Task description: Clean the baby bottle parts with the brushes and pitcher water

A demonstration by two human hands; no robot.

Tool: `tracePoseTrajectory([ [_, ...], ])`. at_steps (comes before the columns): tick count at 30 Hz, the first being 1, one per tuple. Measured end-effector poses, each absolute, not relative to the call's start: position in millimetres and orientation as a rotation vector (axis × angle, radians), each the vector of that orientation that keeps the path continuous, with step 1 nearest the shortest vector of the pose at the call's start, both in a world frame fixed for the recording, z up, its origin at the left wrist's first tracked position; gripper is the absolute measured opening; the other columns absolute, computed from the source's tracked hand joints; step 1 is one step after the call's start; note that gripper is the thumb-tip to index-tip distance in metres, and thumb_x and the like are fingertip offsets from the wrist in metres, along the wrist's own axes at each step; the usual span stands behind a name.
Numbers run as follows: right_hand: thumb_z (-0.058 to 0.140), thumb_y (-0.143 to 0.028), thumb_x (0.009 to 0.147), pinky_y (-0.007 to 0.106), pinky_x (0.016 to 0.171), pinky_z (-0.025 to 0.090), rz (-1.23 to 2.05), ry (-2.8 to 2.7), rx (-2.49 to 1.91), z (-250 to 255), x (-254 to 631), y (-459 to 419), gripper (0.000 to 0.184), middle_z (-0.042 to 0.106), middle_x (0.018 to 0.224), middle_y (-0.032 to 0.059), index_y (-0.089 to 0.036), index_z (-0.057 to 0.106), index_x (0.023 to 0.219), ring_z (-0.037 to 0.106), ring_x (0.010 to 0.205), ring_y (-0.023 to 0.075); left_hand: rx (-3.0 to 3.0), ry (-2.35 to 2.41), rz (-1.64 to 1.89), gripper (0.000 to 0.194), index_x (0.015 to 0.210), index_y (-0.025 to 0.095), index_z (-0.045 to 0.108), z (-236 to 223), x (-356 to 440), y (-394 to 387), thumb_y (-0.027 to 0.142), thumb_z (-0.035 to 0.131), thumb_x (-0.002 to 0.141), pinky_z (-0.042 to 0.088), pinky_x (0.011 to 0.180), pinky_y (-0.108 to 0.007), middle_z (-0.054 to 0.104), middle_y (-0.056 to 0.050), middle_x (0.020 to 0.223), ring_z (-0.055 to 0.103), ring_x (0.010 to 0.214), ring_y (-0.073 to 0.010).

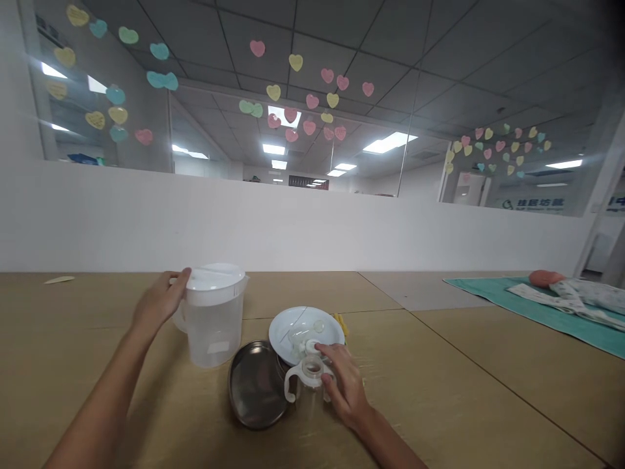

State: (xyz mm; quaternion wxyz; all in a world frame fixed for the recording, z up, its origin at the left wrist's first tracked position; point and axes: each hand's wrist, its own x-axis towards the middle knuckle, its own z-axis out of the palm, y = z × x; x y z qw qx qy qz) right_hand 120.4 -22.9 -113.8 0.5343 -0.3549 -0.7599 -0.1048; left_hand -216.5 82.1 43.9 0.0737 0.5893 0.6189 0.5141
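Left hand point(159, 303) clasps a lidded, translucent plastic pitcher point(215, 332); beside the right hand point(346, 383), fingers parted, a clear, white-handled bottle point(308, 394) stands uncapped.

We see a white bowl point(279, 331) with see-through things point(301, 335) inside. Left of the bowl are a shiny metal tray point(256, 389) and a big jug point(213, 326), which our left hand point(160, 303) touches. Just in front of the bowl, our right hand point(346, 385) touches a bottle point(308, 393) with two handles point(291, 385).

One pitcher point(215, 326), one bottle point(310, 383), one bowl point(279, 327) show.
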Motion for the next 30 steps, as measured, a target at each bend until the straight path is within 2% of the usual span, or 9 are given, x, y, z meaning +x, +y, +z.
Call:
tracePoseTrajectory([
  [3, 0.039, -0.030, 0.088, 0.037, 0.082, 0.044, -0.216, -1.656, -0.912, -115, 126, -15, 0.032, 0.060, 0.104, 0.0098, -0.019, 0.050, 0.116, 0.056, 0.095, 0.0210, 2.001, 2.478, 1.182, 0.056, 0.093, 0.015, 0.062, 69, -207, 47, 0.062, 0.035, 0.080, 0.037, 0.071, -0.043, 0.052, -0.006, 0.061, 0.052, 0.072, -0.0290],
  [5, 0.039, -0.031, 0.088, 0.035, 0.081, 0.045, -0.183, -1.530, -1.017, -110, 131, -3, 0.030, 0.061, 0.103, 0.0092, -0.018, 0.051, 0.113, 0.056, 0.092, 0.0198, 2.300, 2.297, 1.316, 0.052, 0.101, 0.019, 0.059, 80, -185, 22, 0.058, 0.030, 0.084, 0.038, 0.071, -0.038, 0.061, -0.007, 0.076, 0.054, 0.074, -0.0271],
  [7, 0.039, -0.034, 0.088, 0.033, 0.080, 0.045, -0.135, -1.471, -1.171, -97, 136, 14, 0.034, 0.062, 0.101, 0.0088, -0.016, 0.051, 0.114, 0.057, 0.090, 0.0189, 2.509, 1.944, 1.556, 0.043, 0.101, 0.021, 0.059, 80, -152, 1, 0.052, 0.034, 0.084, 0.038, 0.073, -0.035, 0.064, -0.007, 0.088, 0.055, 0.081, -0.0254],
  [9, 0.038, -0.035, 0.089, 0.032, 0.082, 0.043, -0.116, -1.570, -1.399, -79, 141, 34, 0.035, 0.063, 0.100, 0.0086, -0.015, 0.054, 0.112, 0.057, 0.090, 0.0186, 2.781, 1.552, 1.534, 0.035, 0.097, 0.020, 0.060, 66, -114, -14, 0.044, 0.037, 0.086, 0.037, 0.080, -0.034, 0.064, -0.007, 0.093, 0.055, 0.087, -0.0232],
  [11, 0.036, -0.031, 0.089, 0.031, 0.090, 0.038, -0.155, -1.729, -1.732, -62, 143, 55, 0.035, 0.061, 0.109, 0.0088, -0.016, 0.057, 0.111, 0.053, 0.102, 0.0188, 3.028, 1.271, 1.193, 0.031, 0.098, 0.019, 0.061, 44, -79, -24, 0.038, 0.039, 0.086, 0.038, 0.079, -0.035, 0.063, -0.008, 0.091, 0.055, 0.086, -0.0222],
  [14, 0.044, -0.031, 0.084, 0.034, 0.091, 0.036, -0.120, -1.799, -1.887, -50, 140, 81, 0.035, 0.059, 0.113, 0.0093, -0.019, 0.058, 0.114, 0.050, 0.108, 0.0224, 3.147, 1.219, 0.645, 0.031, 0.096, 0.017, 0.061, 6, -45, -28, 0.040, 0.044, 0.084, 0.040, 0.075, -0.038, 0.062, -0.010, 0.091, 0.055, 0.087, -0.0253],
  [18, 0.049, -0.028, 0.079, 0.036, 0.087, 0.037, -0.058, -1.903, -2.004, -61, 132, 103, 0.034, 0.060, 0.112, 0.0087, -0.024, 0.061, 0.111, 0.052, 0.106, 0.0247, 3.113, 1.265, 0.300, 0.031, 0.100, 0.018, 0.058, -25, -36, -24, 0.041, 0.046, 0.083, 0.042, 0.069, -0.038, 0.062, -0.010, 0.094, 0.057, 0.086, -0.0268],
  [24, 0.049, -0.019, 0.078, 0.041, 0.086, 0.037, -0.072, -1.999, -2.125, -69, 125, 110, 0.028, 0.061, 0.108, 0.0144, -0.020, 0.068, 0.098, 0.052, 0.106, 0.0295, 3.132, 1.253, 0.263, 0.033, 0.102, 0.016, 0.058, -36, -35, -19, 0.039, 0.044, 0.084, 0.042, 0.063, -0.036, 0.063, -0.012, 0.088, 0.059, 0.078, -0.0259],
  [30, 0.048, -0.017, 0.078, 0.037, 0.084, 0.039, -0.069, -2.072, -2.125, -67, 121, 106, 0.029, 0.061, 0.109, 0.0164, -0.016, 0.067, 0.100, 0.052, 0.107, 0.0282, 3.281, 1.308, 0.480, 0.047, 0.123, 0.004, 0.048, -61, -26, -22, 0.032, 0.039, 0.086, 0.041, 0.059, -0.036, 0.063, -0.018, 0.084, 0.057, 0.075, -0.0258],
])
